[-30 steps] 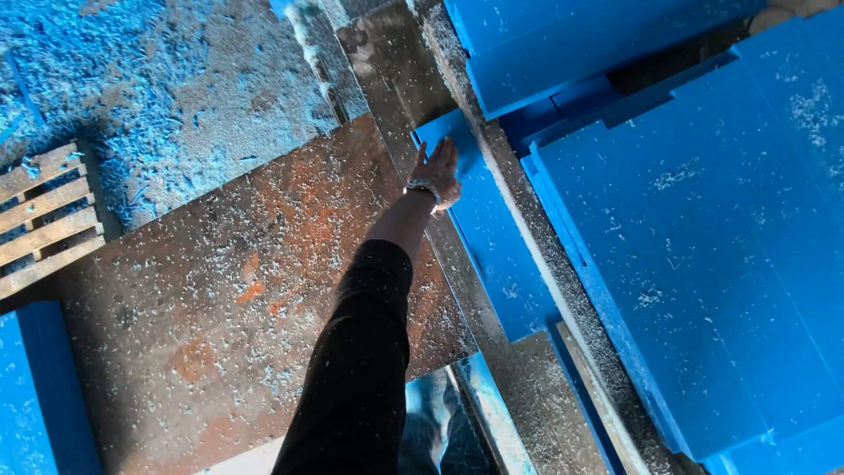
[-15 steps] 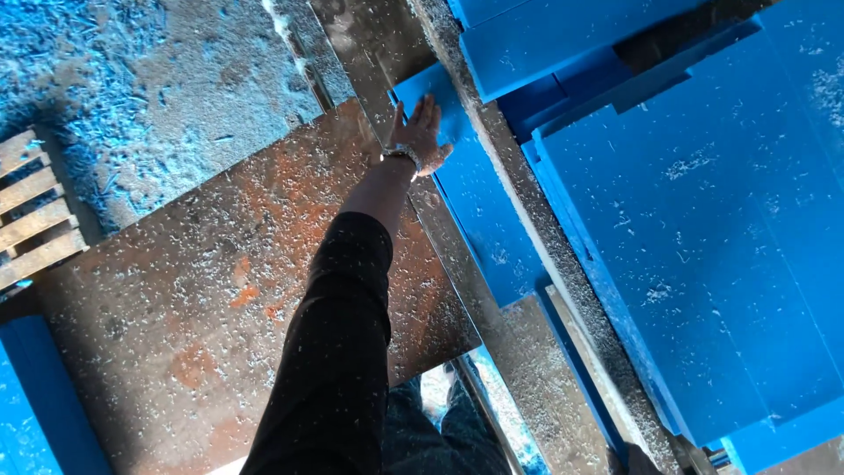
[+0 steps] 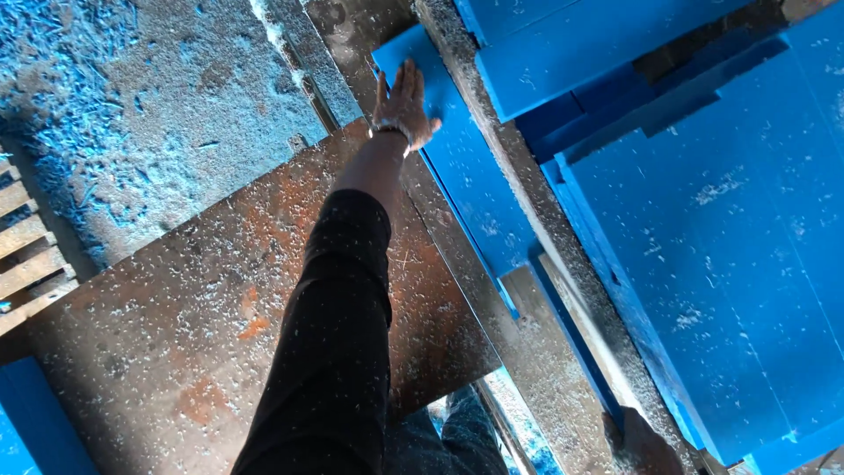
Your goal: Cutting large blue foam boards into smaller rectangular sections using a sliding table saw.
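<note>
My left hand (image 3: 403, 105) lies flat, palm down and fingers together, on the far end of a long narrow blue board (image 3: 475, 198). The board rests on a rusty metal table (image 3: 176, 334), alongside a grey metal rail (image 3: 519, 185) dusted with shavings. My arm in a black sleeve reaches out over the table. My right hand (image 3: 637, 444) shows only partly at the bottom edge, near the close end of the rail. Its grip is hidden.
A stack of wide blue panels (image 3: 721, 237) fills the right side, with more blue boards (image 3: 571, 44) at the top. A wooden pallet (image 3: 26, 255) sits at the left. Blue and white shavings cover the floor (image 3: 132, 97). Another blue piece (image 3: 35, 422) lies bottom left.
My left arm has stretched further away from me, and the hand now lies flat on the blue board, nearer its far end.
</note>
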